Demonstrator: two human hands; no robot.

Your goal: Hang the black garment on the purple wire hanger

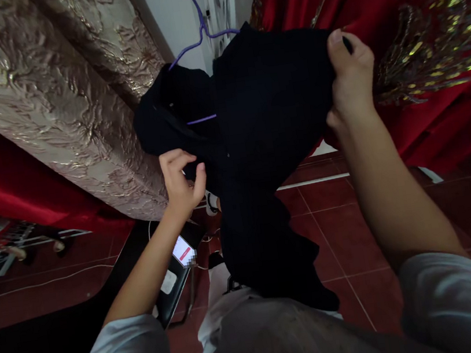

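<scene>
A dark, nearly black garment [268,96] hangs in front of me on a purple hanger [201,26]. The hanger's hook is up top, and part of its lower bar shows through the garment's opening. On the right, my right hand [350,75] is closed on the upper edge of the cloth, thumb on top, pulling it out sideways. My left hand [181,181] is just below the garment's left side, its fingers curled and its thumb apart from them, with a gap between. Whether its fingertips touch the cloth, I cannot tell. The garment's lower part drapes down towards my body.
Textured beige-gold fabric [59,108] hangs at left. Red cloth with gold sequins [437,25] hangs at right. A black bench-like surface [142,260] at lower left bears a lit phone [183,251] and a small white object [168,282]. Cables run over the red tiled floor [326,234].
</scene>
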